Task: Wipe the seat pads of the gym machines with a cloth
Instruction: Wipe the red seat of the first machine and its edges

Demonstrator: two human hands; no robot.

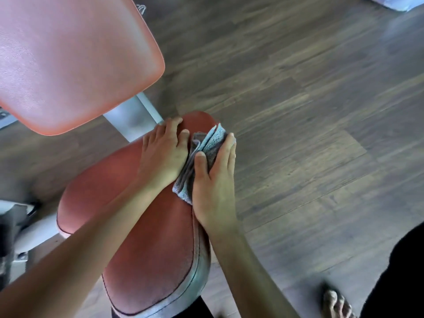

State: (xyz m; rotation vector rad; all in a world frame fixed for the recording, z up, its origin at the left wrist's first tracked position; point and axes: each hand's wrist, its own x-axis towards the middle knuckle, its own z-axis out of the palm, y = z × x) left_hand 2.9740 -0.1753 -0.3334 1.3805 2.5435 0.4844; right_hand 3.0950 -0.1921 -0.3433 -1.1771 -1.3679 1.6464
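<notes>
A red seat pad (142, 244) with a grey rim fills the lower middle of the view. A folded grey-blue cloth (206, 145) lies on its far right part. My right hand (215, 180) lies flat on the cloth with straight fingers, pressing it onto the pad at the right edge. My left hand (164, 154) rests flat on the pad just left of the cloth, its fingertips at the pad's far edge.
A red back pad (68, 60) stands up at the upper left on a grey metal post (135, 115). Wood-look floor (309, 99) spreads to the right. My foot in a sandal (335, 304) is at the lower right. Machine frame parts (16, 226) sit at the left edge.
</notes>
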